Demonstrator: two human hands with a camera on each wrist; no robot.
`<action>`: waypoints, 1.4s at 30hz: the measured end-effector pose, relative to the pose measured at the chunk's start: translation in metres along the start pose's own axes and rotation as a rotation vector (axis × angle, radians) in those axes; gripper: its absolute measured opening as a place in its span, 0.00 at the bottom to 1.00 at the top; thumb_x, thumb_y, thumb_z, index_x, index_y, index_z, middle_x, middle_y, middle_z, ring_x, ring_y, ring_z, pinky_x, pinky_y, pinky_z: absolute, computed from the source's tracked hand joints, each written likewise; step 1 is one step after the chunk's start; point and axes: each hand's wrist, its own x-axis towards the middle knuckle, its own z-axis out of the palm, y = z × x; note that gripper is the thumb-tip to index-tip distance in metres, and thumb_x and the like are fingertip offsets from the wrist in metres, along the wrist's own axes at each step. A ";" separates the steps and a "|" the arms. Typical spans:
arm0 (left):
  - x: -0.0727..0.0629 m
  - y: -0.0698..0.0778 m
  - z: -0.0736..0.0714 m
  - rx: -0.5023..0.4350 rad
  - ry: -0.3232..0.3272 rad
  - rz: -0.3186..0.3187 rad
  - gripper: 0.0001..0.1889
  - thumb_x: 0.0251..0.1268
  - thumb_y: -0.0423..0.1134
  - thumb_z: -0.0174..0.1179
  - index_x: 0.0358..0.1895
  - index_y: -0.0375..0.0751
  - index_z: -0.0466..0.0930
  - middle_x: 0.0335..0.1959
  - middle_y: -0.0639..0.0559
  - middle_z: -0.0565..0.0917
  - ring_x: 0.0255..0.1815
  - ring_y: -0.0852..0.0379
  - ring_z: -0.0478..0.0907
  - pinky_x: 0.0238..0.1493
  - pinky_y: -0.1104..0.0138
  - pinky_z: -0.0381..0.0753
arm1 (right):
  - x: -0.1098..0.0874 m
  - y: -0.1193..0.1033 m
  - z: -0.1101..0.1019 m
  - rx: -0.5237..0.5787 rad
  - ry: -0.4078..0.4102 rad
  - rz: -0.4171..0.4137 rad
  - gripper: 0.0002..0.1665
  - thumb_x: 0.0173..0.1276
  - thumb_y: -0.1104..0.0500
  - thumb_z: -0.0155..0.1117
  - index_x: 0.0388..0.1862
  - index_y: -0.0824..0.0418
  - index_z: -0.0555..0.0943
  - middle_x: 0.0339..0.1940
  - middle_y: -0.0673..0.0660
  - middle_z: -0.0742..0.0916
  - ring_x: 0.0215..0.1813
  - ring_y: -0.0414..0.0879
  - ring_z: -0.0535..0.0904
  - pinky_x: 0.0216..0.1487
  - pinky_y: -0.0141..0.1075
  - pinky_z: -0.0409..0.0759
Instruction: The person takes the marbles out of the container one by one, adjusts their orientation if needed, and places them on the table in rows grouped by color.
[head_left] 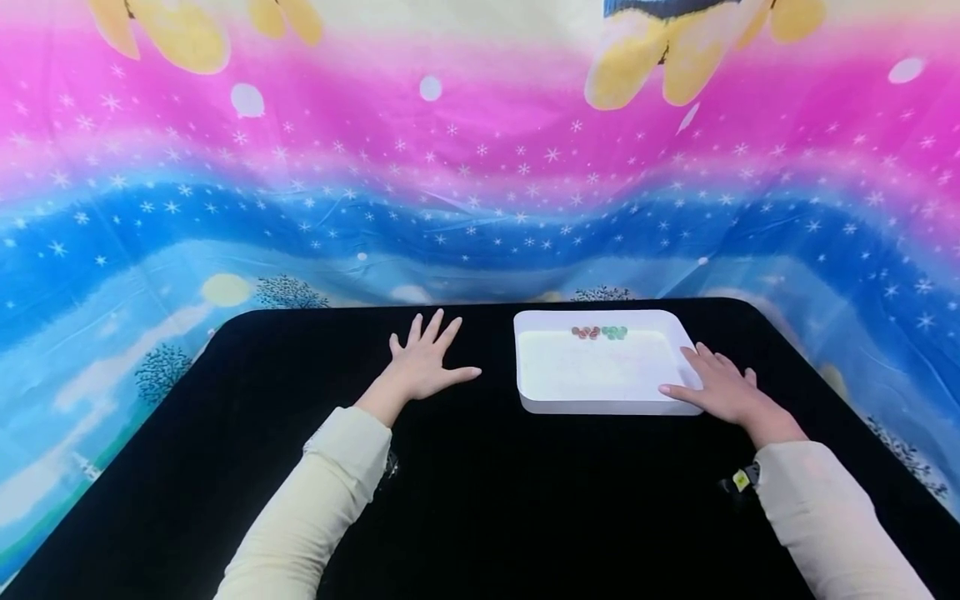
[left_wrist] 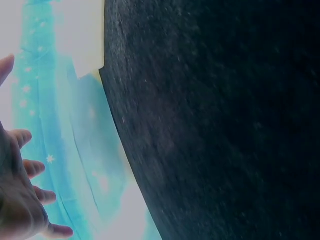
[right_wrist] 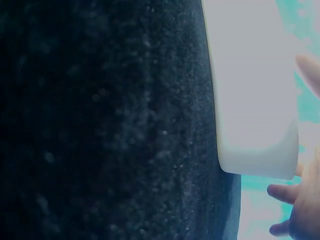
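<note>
A white rectangular tray [head_left: 592, 407] stands on the black table, right of centre. Near its far wall lie several small reddish-brown round pieces [head_left: 586, 332] and several green ones [head_left: 615, 332], grouped side by side. My left hand [head_left: 422, 360], fingers spread, is left of the tray with nothing in it. At the tray's right side, my right hand [head_left: 722, 385] has its fingers extended, and its thumb and fingertips overlap the near right rim in the head view. In the right wrist view the tray's outer wall [right_wrist: 255, 90] shows beside the fingers.
The black-covered table [head_left: 510, 508] has rounded far corners. Behind it hangs a pink and blue cloth [head_left: 480, 167] with snowflakes, reaching down around the table's far and side edges. Dark wrist devices [head_left: 741, 482] show at both cuffs.
</note>
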 end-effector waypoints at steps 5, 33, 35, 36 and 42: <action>0.007 0.008 0.003 -0.012 -0.007 0.018 0.47 0.44 0.75 0.38 0.67 0.57 0.37 0.68 0.51 0.34 0.65 0.42 0.29 0.54 0.38 0.37 | 0.003 0.002 0.000 0.009 -0.009 0.013 0.58 0.53 0.29 0.47 0.66 0.68 0.43 0.64 0.73 0.44 0.61 0.72 0.38 0.47 0.68 0.31; 0.044 0.048 0.011 -0.032 -0.026 0.079 0.45 0.46 0.74 0.40 0.67 0.59 0.37 0.68 0.53 0.35 0.65 0.43 0.31 0.55 0.40 0.39 | 0.016 0.006 0.003 0.037 -0.032 0.029 0.60 0.51 0.27 0.46 0.67 0.67 0.41 0.65 0.69 0.40 0.61 0.70 0.37 0.49 0.67 0.32; 0.045 0.049 0.012 -0.031 -0.026 0.081 0.45 0.46 0.73 0.40 0.67 0.59 0.37 0.68 0.53 0.36 0.65 0.43 0.31 0.55 0.40 0.39 | 0.016 0.005 0.003 0.035 -0.033 0.027 0.60 0.51 0.27 0.46 0.67 0.67 0.41 0.65 0.69 0.40 0.61 0.71 0.37 0.49 0.67 0.32; 0.046 0.049 0.012 -0.030 -0.025 0.084 0.45 0.46 0.73 0.39 0.67 0.59 0.37 0.68 0.52 0.36 0.65 0.43 0.31 0.55 0.40 0.39 | 0.017 0.005 0.003 0.032 -0.032 0.027 0.60 0.51 0.27 0.46 0.67 0.67 0.41 0.65 0.69 0.40 0.61 0.71 0.37 0.49 0.67 0.32; 0.052 0.056 0.012 -0.033 -0.041 0.109 0.44 0.47 0.73 0.40 0.67 0.59 0.36 0.68 0.53 0.35 0.66 0.44 0.30 0.55 0.40 0.38 | 0.015 0.004 0.003 0.031 -0.028 0.026 0.60 0.51 0.27 0.45 0.66 0.68 0.41 0.65 0.70 0.40 0.61 0.71 0.37 0.49 0.67 0.32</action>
